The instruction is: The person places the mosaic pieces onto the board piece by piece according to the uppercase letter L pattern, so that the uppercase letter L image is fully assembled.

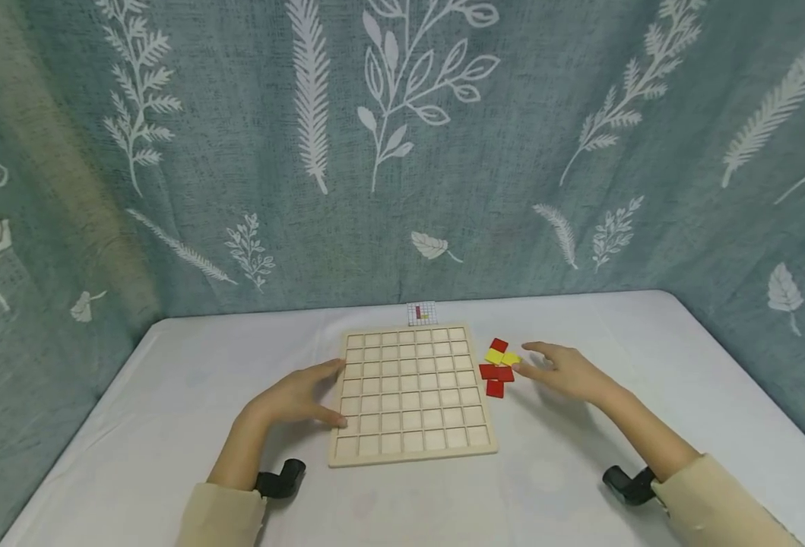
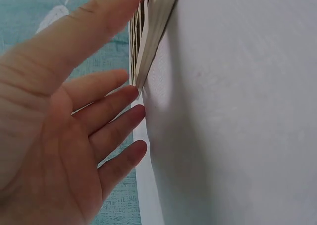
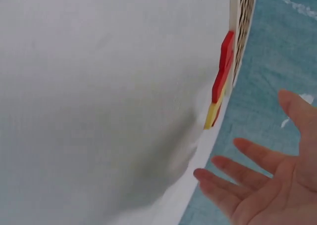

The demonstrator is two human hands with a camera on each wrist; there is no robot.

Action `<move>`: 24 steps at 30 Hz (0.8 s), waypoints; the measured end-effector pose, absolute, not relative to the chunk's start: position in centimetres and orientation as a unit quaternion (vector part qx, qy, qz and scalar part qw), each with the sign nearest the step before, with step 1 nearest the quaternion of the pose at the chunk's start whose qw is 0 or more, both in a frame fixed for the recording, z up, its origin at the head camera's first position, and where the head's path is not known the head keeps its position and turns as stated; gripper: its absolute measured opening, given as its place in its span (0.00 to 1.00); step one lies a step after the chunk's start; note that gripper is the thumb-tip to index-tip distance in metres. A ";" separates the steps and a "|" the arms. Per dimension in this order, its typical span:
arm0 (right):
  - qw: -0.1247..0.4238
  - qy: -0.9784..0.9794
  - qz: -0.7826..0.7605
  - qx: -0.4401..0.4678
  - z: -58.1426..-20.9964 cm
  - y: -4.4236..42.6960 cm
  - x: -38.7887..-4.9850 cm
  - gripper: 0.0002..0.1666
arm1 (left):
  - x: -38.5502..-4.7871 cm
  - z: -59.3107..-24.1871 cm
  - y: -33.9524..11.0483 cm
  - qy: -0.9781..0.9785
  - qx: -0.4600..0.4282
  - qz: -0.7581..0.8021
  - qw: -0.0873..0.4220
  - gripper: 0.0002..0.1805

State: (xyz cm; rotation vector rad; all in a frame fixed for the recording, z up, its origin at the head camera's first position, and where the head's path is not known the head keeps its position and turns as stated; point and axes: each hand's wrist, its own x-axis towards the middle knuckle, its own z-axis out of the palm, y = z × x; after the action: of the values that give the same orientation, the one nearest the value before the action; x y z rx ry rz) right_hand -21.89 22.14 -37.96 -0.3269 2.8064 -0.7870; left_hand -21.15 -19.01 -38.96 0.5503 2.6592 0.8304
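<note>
a blue-green curtain point(image 1: 402, 251) with white leaf prints hangs behind everything and wraps round both sides. in front of it spreads a table under a white cloth point(image 1: 553, 486), its far edge meeting the curtain.

the biggest thing on the table is the pale grid board point(image 1: 402, 395), lying flat near the middle, its square cells edged by raised ridges. next come the beige sleeves point(image 1: 223, 516) at the lower edge of the head view, and the hands. the left hand point(image 1: 301, 395) is at the board's left side, fingers released and extended, thumb over the rim; thumb and fingertips hide bits of that edge (whether they press on it, i cannot tell). the right hand point(image 1: 559, 372) hovers to the right of the tiles, its fingers loose, spread and grasping nothing; its thumb tip overlaps a tile corner in the head view, though the right wrist view shows the hand apart from them.

a black wrist mount point(image 1: 282, 480) sits by each cuff. a small card point(image 1: 422, 313) printed with a grid lies just beyond the board's far edge.

smallest are the tiles: four red tiles point(image 1: 495, 388) and two yellow tiles point(image 1: 494, 356), loosely clustered between the board's right rim and the right hand.
</note>
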 end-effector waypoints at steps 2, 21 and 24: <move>0.113 0.948 -0.277 -0.104 -37.9 22.4 -22.2 0.38 | -21.2 -39.0 -19.1 0.925 0.196 0.287 0.152 0.53; 0.109 0.925 -0.353 -0.093 -39.6 24.0 -28.2 0.25 | -20.9 -39.2 -19.3 0.920 0.187 0.296 0.176 0.57; 0.098 0.929 -0.340 -0.107 -39.8 23.1 -28.7 0.21 | -20.9 -39.3 -19.3 0.920 0.179 0.302 0.176 0.58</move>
State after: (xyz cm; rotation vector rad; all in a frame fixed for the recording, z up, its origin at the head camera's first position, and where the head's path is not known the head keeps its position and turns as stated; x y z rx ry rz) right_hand -28.67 23.11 -39.82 -0.3177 2.7507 -1.0061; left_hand -20.85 -19.27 -39.29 0.5072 2.6054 0.8548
